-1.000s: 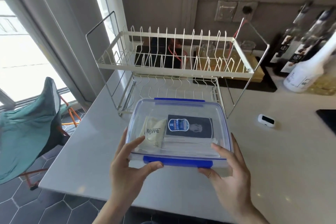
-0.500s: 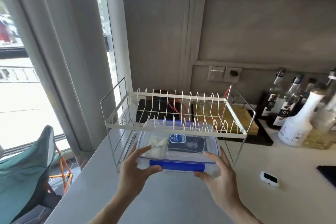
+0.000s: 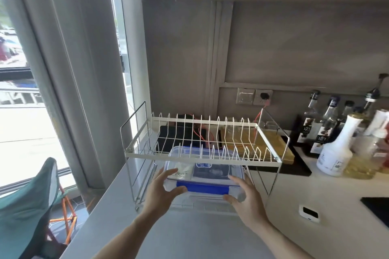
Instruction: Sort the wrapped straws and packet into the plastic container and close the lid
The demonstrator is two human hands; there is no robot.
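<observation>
The clear plastic container (image 3: pixel 208 200) with its blue-clipped lid (image 3: pixel 202 188) on sits on the lower tier of the white wire dish rack (image 3: pixel 202 159), partly under the upper tier. Through the lid I see a white packet (image 3: pixel 182 172) on the left and a dark packet with a blue badge (image 3: pixel 212 171) on the right; wrapped straws are not clearly visible. My left hand (image 3: pixel 162 190) grips the container's front left corner. My right hand (image 3: pixel 245 200) grips its front right corner.
Several bottles (image 3: pixel 334 153) stand at the right back of the white counter (image 3: pixel 189 237). A small white device (image 3: pixel 309 213) lies right of the rack, with a dark slab (image 3: pixel 376 208) beyond it. A teal folding chair (image 3: pixel 25 208) stands at the left by the window.
Both hands have carried the closed container away from me and slid it into the lower tier of the dish rack. My view has tilted upward.
</observation>
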